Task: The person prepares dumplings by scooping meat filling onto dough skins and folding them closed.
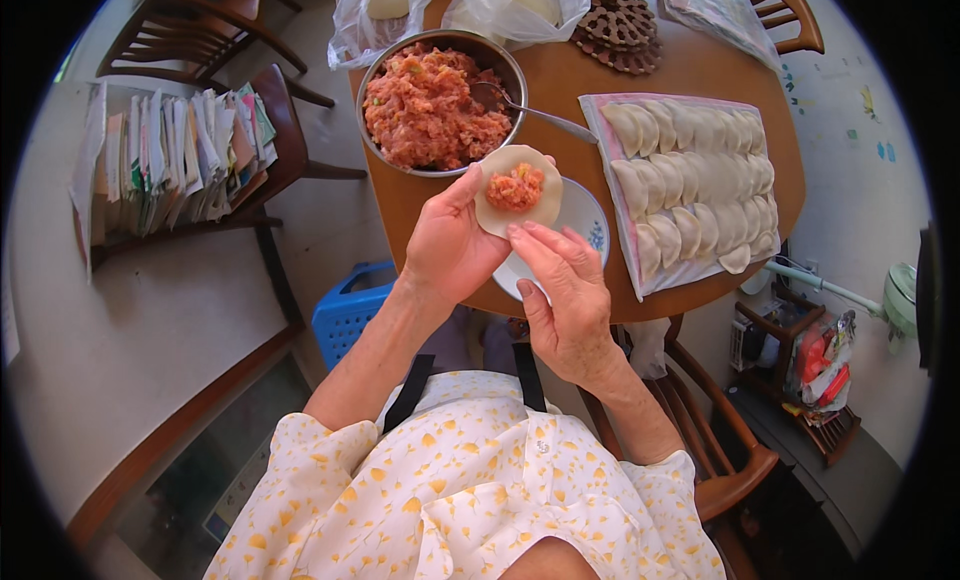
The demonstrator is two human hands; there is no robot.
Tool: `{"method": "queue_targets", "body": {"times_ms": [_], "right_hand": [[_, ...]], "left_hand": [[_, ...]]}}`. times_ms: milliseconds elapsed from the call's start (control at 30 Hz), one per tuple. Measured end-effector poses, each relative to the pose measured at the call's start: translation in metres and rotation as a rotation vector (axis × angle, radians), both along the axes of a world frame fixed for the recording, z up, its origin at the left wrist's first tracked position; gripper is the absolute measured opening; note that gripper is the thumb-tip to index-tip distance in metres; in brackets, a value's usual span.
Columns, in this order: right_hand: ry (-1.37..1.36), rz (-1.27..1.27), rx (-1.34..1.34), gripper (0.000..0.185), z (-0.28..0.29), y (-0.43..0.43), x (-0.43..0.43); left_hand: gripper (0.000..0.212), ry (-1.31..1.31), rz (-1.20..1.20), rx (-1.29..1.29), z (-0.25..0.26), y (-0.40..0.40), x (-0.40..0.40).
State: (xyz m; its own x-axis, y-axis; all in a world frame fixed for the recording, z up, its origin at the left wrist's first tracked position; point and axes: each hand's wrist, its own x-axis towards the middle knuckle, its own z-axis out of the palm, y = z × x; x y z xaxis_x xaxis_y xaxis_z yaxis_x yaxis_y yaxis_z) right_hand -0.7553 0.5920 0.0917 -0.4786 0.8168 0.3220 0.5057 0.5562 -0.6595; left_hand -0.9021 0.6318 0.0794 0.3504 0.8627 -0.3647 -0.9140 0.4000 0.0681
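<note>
A round dumpling wrapper (491,214) lies across the palm and fingers of my left hand (456,231), which supports it from below. On its middle sits a lump of pink minced filling (515,189) with small green bits. The fingertips of my right hand (566,295) are at the wrapper's near edge, thumb apart from the fingers. Beneath both hands is a white plate (583,197) with a blue floral pattern, partly hidden. Just beyond, a metal bowl (520,81) holds more minced filling (431,107). A metal spoon (559,122) rests in it, its handle over the rim.
To the right, a cloth-covered board (651,286) carries rows of folded dumplings (686,178). Plastic bags with wrappers (517,9) and brown openwork trivets (616,24) lie at the back of the wooden table (709,66). A blue plastic stool (345,317) stands left; a wooden chair (712,445) is right.
</note>
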Motion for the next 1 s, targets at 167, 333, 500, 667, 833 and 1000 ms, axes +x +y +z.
{"method": "queue_targets", "body": {"times_ms": [167,333,500,667,833,1000], "right_hand": [[0.059,-0.164,0.007,0.038,-0.004,0.02,0.009],[0.04,-0.074,0.037,0.036,0.0,0.04,0.01],[0.17,-0.117,-0.171,0.034,-0.005,0.046,0.008],[0.101,-0.026,-0.099,0.031,0.006,0.059,0.005],[0.065,-0.001,0.012,0.027,0.01,0.064,0.008],[-0.039,0.128,0.075,0.027,0.006,0.053,0.006]], "left_hand": [[0.04,0.06,-0.045,0.024,0.003,-0.002,-0.002],[0.041,0.008,-0.098,0.055,-0.001,-0.008,-0.004],[0.039,0.158,-0.165,0.017,0.002,-0.006,-0.007],[0.038,0.01,-0.299,0.122,-0.008,-0.004,-0.011],[0.037,0.24,-0.277,0.022,0.001,-0.002,-0.008],[0.037,0.203,-0.264,0.05,-0.005,0.002,-0.009]]}}
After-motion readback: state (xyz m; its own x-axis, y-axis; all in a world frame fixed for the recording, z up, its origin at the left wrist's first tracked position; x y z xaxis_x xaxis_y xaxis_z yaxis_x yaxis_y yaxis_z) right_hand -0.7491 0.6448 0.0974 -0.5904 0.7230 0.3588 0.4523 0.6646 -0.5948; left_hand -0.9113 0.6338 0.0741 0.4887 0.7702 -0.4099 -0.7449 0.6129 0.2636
